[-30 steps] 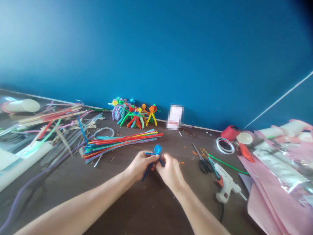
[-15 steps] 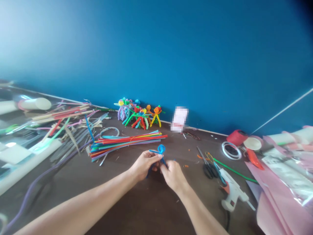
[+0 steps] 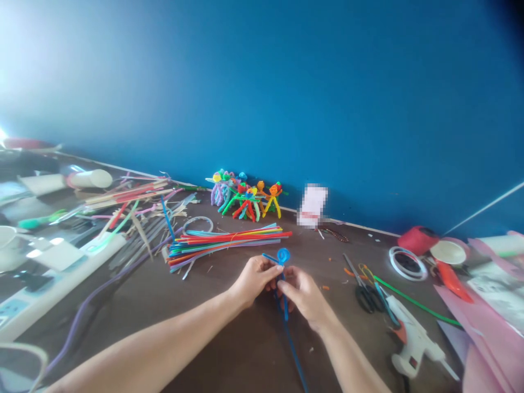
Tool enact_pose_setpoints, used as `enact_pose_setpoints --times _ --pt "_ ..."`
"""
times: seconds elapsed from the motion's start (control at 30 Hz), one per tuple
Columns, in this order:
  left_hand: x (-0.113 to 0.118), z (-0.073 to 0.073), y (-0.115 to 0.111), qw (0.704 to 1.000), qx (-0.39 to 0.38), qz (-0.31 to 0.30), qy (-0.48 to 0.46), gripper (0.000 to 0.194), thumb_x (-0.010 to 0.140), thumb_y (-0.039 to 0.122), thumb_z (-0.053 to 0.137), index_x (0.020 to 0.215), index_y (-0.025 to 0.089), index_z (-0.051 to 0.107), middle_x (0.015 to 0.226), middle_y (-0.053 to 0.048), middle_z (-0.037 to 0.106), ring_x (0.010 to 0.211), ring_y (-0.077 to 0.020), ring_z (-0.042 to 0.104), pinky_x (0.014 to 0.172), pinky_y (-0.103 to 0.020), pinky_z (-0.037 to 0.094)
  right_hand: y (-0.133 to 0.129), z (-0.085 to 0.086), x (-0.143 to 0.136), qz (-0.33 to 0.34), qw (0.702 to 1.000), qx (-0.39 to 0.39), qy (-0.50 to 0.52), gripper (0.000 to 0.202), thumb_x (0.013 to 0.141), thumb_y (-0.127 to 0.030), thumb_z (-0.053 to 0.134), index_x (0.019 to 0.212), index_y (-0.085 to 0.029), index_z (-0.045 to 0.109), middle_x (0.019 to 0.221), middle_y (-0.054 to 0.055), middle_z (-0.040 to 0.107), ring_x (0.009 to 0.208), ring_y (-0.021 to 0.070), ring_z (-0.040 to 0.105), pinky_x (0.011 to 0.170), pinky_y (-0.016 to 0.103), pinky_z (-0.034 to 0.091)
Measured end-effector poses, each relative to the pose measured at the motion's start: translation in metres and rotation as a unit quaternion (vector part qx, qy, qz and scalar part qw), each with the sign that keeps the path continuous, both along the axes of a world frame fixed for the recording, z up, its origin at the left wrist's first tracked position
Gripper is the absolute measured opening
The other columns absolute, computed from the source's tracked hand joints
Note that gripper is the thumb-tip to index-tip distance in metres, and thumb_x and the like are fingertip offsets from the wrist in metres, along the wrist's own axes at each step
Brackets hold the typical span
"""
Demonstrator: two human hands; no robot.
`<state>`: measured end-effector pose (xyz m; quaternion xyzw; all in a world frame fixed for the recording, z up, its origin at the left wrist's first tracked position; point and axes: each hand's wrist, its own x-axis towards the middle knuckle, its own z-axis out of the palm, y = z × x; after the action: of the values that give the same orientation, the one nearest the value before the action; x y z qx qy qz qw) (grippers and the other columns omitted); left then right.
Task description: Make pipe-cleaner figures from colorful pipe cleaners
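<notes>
Head view: left hand (image 3: 254,277) and right hand (image 3: 305,295) both pinch blue pipe cleaner (image 3: 283,273) mid-stem, coil up-away, long tail trailing toward body.

blue pipe cleaner (image 3: 283,284) now straightened into a long tail running toward the bench's near edge, right hand (image 3: 306,295) pinching lower on it, below the coil

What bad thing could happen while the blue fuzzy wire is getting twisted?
The left hand and right hand pinch the blue pipe cleaner just under its small loop, so a hard pull might undo the loop. Its long loose tail runs toward the person and could snag a sleeve or arm. The glue gun and scissors lie close by the right arm.
</notes>
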<state>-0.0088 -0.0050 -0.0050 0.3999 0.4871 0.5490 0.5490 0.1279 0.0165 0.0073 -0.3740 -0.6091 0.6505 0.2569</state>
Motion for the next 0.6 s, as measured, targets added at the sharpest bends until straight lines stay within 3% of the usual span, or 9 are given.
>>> enact_pose_setpoints --times 0.17,0.27,0.37,0.5,0.6 --pt "-0.006 0.002 0.002 0.987 -0.017 -0.029 -0.158 0.023 0.066 0.033 0.062 0.063 0.011 0.055 0.045 0.002 0.05 0.036 -0.0047 0.04 0.036 -0.017 0.027 -0.004 0.001 -0.002 0.061 0.977 -0.185 0.086 0.043 0.08 -0.051 0.034 0.095 -0.015 0.051 0.064 0.003 0.061 0.038 0.0098 0.054 0.032 0.017 0.035" --pt "-0.011 0.001 0.003 0.971 -0.027 -0.023 -0.237 0.019 0.064 0.029 0.065 0.067 0.012 0.056 0.059 0.0 0.056 0.041 -0.0046 0.044 0.038 -0.017 0.031 -0.003 -0.001 -0.002 0.082 0.966 -0.224 0.095 0.04 0.076 -0.046 0.046 0.101 -0.015 0.049 0.057 0.0 0.059 0.035 0.009 0.051 0.031 0.017 0.037" --pt "-0.014 0.0 0.005 0.959 -0.033 -0.022 -0.279 0.017 0.063 0.026 0.066 0.067 0.012 0.056 0.061 0.0 0.057 0.041 -0.0046 0.044 0.038 -0.017 0.032 -0.003 -0.002 -0.002 0.094 0.973 -0.193 0.083 0.033 0.069 -0.035 0.059 0.094 -0.014 0.053 0.052 -0.004 0.055 0.034 0.0062 0.047 0.033 0.016 0.037" --pt "-0.017 0.001 0.009 0.95 -0.04 -0.019 -0.308 0.018 0.06 0.025 0.068 0.065 0.012 0.056 0.056 0.001 0.055 0.039 -0.0033 0.04 0.037 -0.016 0.029 -0.004 -0.005 -0.002 0.085 0.992 -0.097 -0.004 0.013 0.065 -0.024 0.061 0.07 -0.012 0.057 0.044 -0.007 0.048 0.031 0.0038 0.041 0.033 0.015 0.033" --pt "-0.02 0.002 0.012 0.948 -0.044 0.006 -0.314 0.019 0.059 0.024 0.068 0.066 0.012 0.056 0.054 0.001 0.054 0.038 -0.0029 0.039 0.037 -0.015 0.028 -0.002 -0.009 -0.003 0.019 0.998 -0.06 -0.018 0.01 0.068 -0.023 0.057 0.069 -0.014 0.055 0.046 -0.007 0.049 0.031 0.0033 0.041 0.032 0.014 0.029"
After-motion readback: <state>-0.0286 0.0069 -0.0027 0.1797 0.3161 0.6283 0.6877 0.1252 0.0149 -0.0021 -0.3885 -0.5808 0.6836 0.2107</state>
